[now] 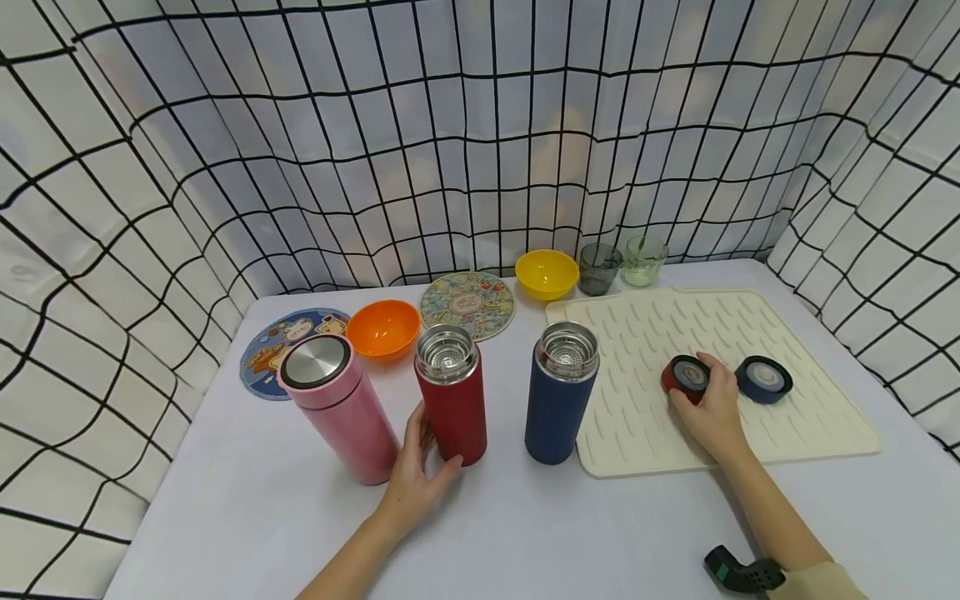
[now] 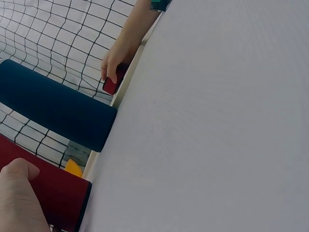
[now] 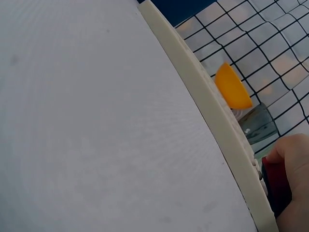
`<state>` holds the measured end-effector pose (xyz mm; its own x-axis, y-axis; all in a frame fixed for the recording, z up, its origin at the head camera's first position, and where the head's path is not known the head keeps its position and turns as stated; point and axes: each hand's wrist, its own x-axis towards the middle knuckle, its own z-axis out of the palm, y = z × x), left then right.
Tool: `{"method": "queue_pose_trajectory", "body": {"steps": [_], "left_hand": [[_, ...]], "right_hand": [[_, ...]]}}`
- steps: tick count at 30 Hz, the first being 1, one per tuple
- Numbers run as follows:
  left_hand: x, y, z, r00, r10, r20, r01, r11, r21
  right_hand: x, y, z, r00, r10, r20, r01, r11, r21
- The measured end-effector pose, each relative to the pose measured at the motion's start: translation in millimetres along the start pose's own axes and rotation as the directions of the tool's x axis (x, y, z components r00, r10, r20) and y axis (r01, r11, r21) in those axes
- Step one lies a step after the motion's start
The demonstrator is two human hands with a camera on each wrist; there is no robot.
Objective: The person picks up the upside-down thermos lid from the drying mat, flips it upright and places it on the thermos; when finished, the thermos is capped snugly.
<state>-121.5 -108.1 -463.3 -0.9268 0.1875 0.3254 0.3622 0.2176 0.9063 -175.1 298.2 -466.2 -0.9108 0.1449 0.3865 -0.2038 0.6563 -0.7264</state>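
My left hand (image 1: 417, 477) holds the lower part of a red thermos bottle (image 1: 459, 408), thumb on the near side and fingers round its left. The bottle stands upright, its steel mouth uncovered. In the left wrist view the thumb (image 2: 21, 169) lies against its red wall. With thumb and fingers my right hand (image 1: 712, 406) grips a red-sided lid (image 1: 689, 377) on the cream mat (image 1: 645, 450). Beside that hand lies a dark blue lid (image 1: 764, 379). A blue thermos bottle (image 1: 561, 400), also uncovered, stands between the hands.
A pink thermos with its lid on (image 1: 345, 417) stands just left of my left hand. Behind are an orange bowl (image 1: 384, 330), a yellow bowl (image 1: 547, 274), two round patterned mats, a grey glass (image 1: 599, 268) and a green glass (image 1: 643, 260). Black netting (image 1: 480, 150) surrounds the table.
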Motion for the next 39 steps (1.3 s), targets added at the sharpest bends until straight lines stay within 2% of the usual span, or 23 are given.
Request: {"method": "queue_pose_trajectory", "body": {"steps": [4, 8, 15, 22, 26, 30, 36, 39], "left_hand": [[2.8, -1.3, 0.6, 1.0, 0.027, -0.003, -0.027, 1.0, -0.004], [3.3, -3.4, -0.3, 1.0, 0.027, -0.008, -0.027, 0.999, -0.017], [2.1, -4.2, -2.3, 1.0, 0.012, 0.0, -0.012, 0.998, -0.057], [2.9, -2.3, -2.2, 1.0, -0.019, -0.012, 0.019, 0.999, -0.032], [2.9, -2.6, -2.5, 1.0, -0.022, -0.007, 0.022, 0.999, -0.031], [3.1, -3.1, -3.2, 1.0, -0.014, 0.0, 0.014, 0.999, -0.035], [3.6, -0.4, -2.2, 0.998, -0.058, -0.007, 0.057, 0.998, -0.029], [2.7, 9.6, -1.4, 0.997, -0.073, -0.008, 0.073, 0.997, -0.029]], "right_hand": [[2, 1, -1, 0.999, 0.042, 0.027, -0.041, 0.999, -0.031], [1, 3, 0, 0.997, 0.061, 0.052, -0.058, 0.997, -0.046], [-2, 5, 1, 0.999, 0.035, 0.02, -0.034, 0.999, -0.033], [-4, 3, 0, 0.998, 0.064, -0.008, -0.064, 0.998, 0.008], [-5, 0, 1, 0.996, 0.088, -0.032, -0.086, 0.995, 0.057], [-6, -5, 2, 0.991, 0.125, -0.039, -0.118, 0.981, 0.151], [-4, -16, -2, 0.975, 0.223, -0.019, -0.209, 0.936, 0.285], [-1, -24, -5, 0.974, 0.225, -0.035, -0.198, 0.913, 0.356]]}}
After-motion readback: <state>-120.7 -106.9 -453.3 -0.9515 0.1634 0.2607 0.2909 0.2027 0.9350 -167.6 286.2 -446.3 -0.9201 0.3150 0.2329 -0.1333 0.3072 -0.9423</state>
